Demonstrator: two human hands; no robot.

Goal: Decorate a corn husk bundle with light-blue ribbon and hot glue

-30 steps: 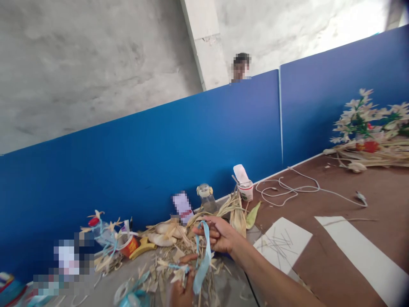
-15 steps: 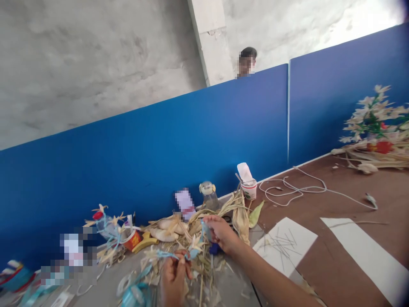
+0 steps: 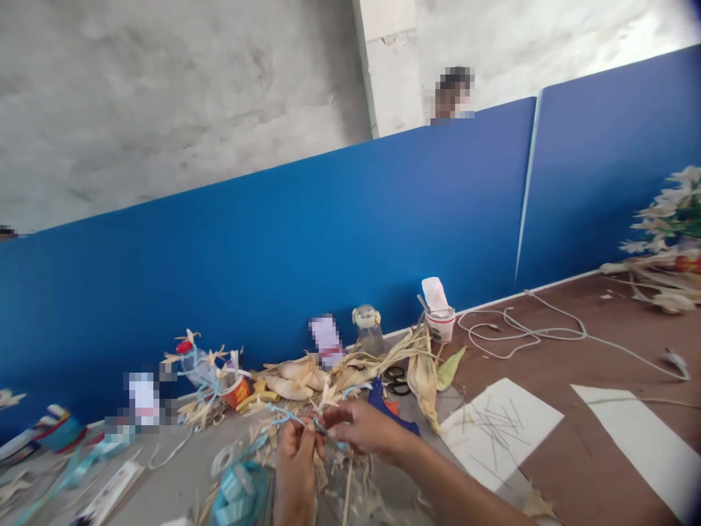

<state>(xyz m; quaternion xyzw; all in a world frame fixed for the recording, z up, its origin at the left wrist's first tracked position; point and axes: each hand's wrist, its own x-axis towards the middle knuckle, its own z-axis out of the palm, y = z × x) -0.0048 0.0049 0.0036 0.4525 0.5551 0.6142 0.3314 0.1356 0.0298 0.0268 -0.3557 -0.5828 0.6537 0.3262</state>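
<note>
My left hand (image 3: 296, 446) is closed in a pinch on a thin stem wrapped in light blue ribbon (image 3: 285, 415), its wrapped part sticking out to the left. Against it, my right hand (image 3: 358, 427) has its fingers pressed together on the blue ribbon at the same stem. A pale corn-husk flower (image 3: 326, 394) shows just above the fingers; how it joins the stem is hidden. Behind my right wrist lies a blue glue gun (image 3: 402, 421) with an orange trigger. Rolls of light blue ribbon (image 3: 241, 489) rest left of my left forearm.
Dried corn husks (image 3: 296, 380) heap behind my hands, near black-handled scissors (image 3: 395, 381), a glass jar (image 3: 369, 332) and a paper cup (image 3: 439, 325). Thin wires lie on a white sheet (image 3: 465, 446) at right. A white cable (image 3: 548, 336) coils beyond. A blue partition (image 3: 307, 241) stands behind.
My right hand has come down and left from above, bringing the ribbon in against my left hand. The glue gun and scissors are now less covered. The view has shifted slightly left.
</note>
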